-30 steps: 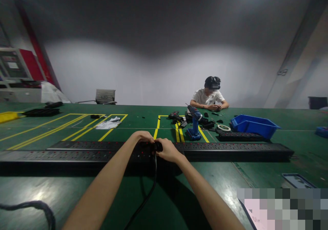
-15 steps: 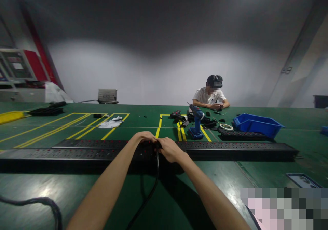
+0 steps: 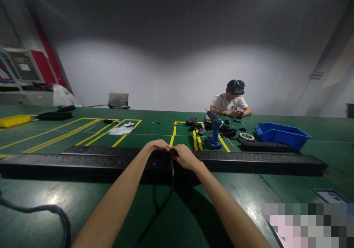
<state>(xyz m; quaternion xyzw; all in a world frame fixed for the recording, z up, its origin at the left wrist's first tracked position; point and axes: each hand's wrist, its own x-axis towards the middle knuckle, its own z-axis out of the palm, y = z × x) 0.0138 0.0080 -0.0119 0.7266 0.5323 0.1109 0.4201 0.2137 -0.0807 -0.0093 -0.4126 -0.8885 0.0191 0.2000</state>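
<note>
My two hands meet over a long black power strip (image 3: 83,163) with rows of sockets and small red dots, lying flat across the table. A black cable (image 3: 172,180) rises from the table's near side to a dark end between my fingers. My right hand (image 3: 184,157) is closed around that end. Bent at the wrist, my left hand (image 3: 158,145) has its fingertips pinched against the same spot; what exactly they grip is hidden. Behind lies another long power strip (image 3: 262,162), reaching to the right.
Beyond the strips stand a blue cordless drill (image 3: 214,130), a blue bin (image 3: 282,134) and a roll of tape (image 3: 246,136). White papers (image 3: 121,129) lie left of centre. A thick cable (image 3: 41,208) curves at near left. Across the table sits a person (image 3: 231,102).
The view has shifted slightly, so the scene sits a little to the right. My hands keep their hold at the cable end, with barely any finger movement.
</note>
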